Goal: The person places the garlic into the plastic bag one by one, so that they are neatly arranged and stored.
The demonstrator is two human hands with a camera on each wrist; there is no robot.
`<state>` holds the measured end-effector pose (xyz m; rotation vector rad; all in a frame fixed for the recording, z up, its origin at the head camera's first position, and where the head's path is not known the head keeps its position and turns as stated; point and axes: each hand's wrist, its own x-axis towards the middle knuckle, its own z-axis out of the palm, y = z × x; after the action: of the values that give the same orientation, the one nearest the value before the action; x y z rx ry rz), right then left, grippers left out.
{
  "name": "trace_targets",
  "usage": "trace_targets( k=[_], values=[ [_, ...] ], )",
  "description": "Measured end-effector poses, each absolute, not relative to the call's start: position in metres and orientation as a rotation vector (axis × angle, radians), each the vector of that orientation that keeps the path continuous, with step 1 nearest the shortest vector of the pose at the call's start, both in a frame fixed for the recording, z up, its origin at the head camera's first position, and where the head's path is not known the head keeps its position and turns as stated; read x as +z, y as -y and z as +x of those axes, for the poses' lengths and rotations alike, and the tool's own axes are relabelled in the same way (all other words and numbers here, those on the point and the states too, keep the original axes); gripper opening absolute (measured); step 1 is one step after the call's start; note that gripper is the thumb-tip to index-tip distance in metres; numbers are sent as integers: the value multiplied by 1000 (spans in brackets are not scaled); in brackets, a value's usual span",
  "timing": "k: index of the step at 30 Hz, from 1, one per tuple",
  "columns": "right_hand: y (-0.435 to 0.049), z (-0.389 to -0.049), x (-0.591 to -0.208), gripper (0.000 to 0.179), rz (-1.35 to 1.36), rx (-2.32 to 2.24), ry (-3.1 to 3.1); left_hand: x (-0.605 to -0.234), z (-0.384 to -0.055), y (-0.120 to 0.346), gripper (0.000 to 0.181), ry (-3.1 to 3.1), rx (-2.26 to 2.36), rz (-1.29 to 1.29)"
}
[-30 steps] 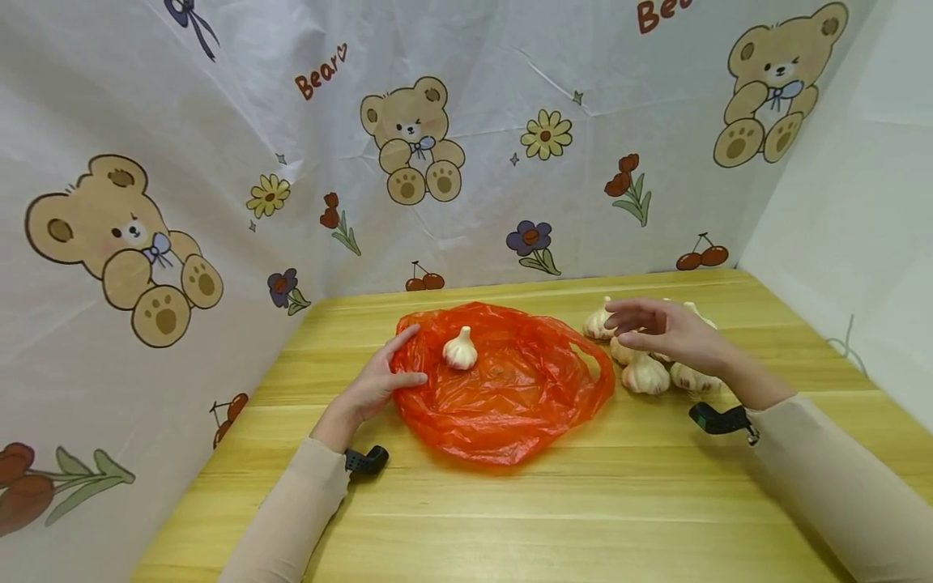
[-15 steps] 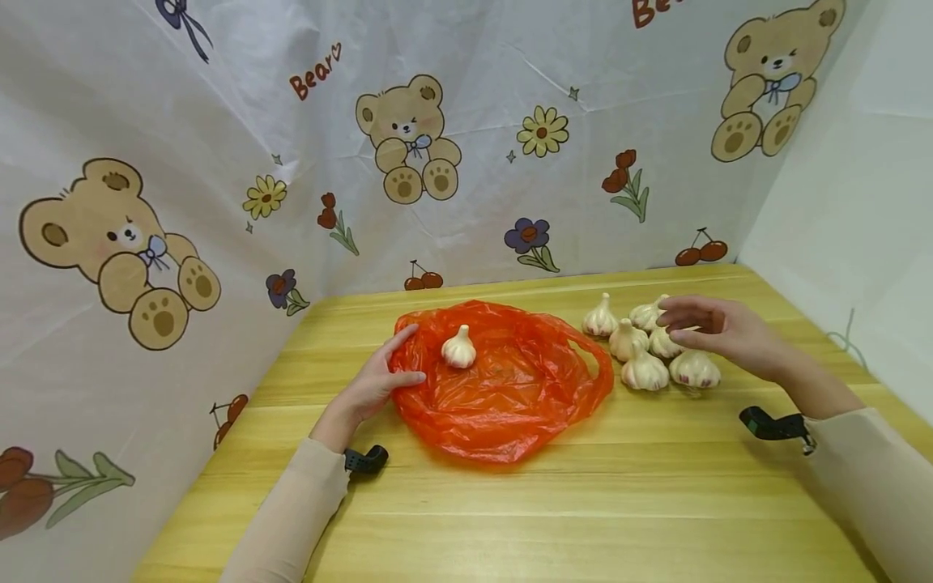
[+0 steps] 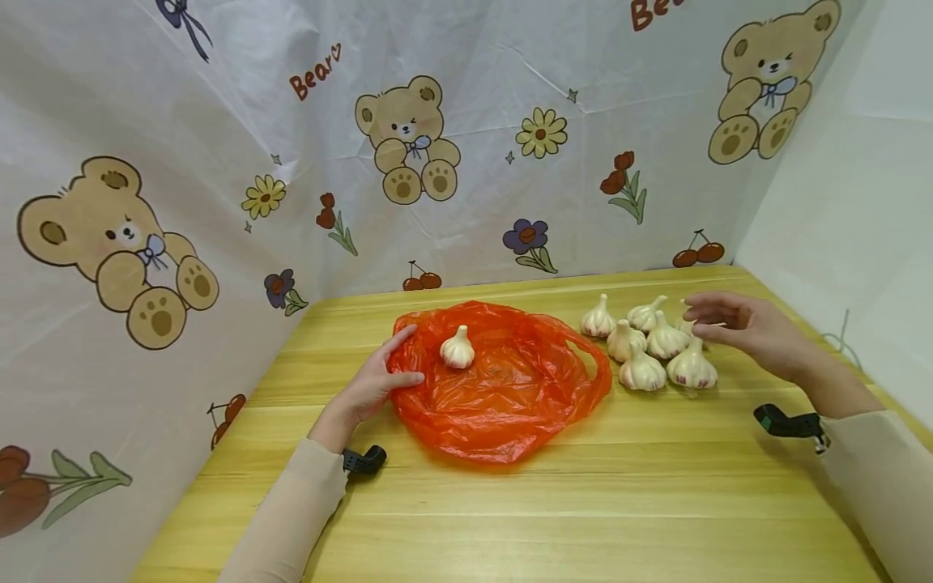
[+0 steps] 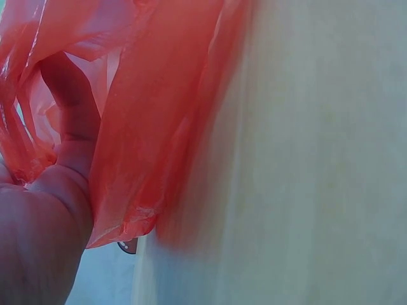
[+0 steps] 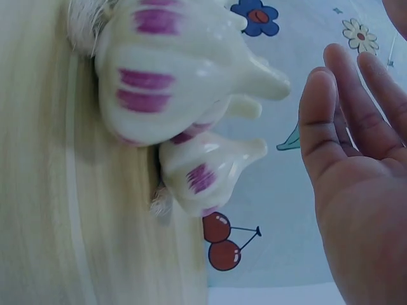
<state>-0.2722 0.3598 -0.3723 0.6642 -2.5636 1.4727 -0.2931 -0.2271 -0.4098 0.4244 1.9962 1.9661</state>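
In the head view a red plastic bag (image 3: 503, 397) lies spread on the table with its mouth up, and a garlic bulb (image 3: 457, 348) sits in it near the left side. My left hand (image 3: 372, 380) holds the bag's left edge, thumb and index finger apart; its other fingers are hidden. In the left wrist view a finger (image 4: 73, 95) bends into the red film. Over the right end of a garlic group (image 3: 643, 371) hovers my right hand (image 3: 758, 332), fingers loosely bent and nothing in them. The right wrist view has the palm apart from the garlic (image 5: 206, 175).
The wooden table (image 3: 547, 518) ends at a patterned cloth backdrop (image 3: 466, 162) behind and a white wall (image 3: 860, 202) on the right. A thin cord (image 3: 845, 344) is at the right edge. Each wrist wears a black device (image 3: 364, 460).
My right hand has moved right, from above the middle of the garlic group to its right end, uncovering more bulbs. My left hand and the bag have stayed in place.
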Motion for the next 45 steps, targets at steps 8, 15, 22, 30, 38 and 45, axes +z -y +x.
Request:
trace_targets(
  k=[8, 15, 22, 30, 38, 45],
  values=[
    [-372, -276, -387, 48, 623, 1471, 2616, -409, -292, 227, 92, -2003, 1958, 424],
    [-384, -283, -401, 53, 820, 1604, 2577, -407, -293, 227, 91, -1996, 1955, 439],
    [-386, -283, -409, 56, 821, 1528, 2688, -406, -292, 227, 92, -2018, 1939, 432],
    [-391, -283, -413, 55, 882, 1548, 2756, -406, -292, 227, 92, -2014, 1939, 438],
    [-397, -286, -423, 57, 917, 1644, 2815, -409, -293, 228, 90, -2003, 1946, 411],
    [-397, -287, -424, 53, 942, 1617, 2880, -411, -294, 230, 93, -1985, 1958, 438]
  ],
)
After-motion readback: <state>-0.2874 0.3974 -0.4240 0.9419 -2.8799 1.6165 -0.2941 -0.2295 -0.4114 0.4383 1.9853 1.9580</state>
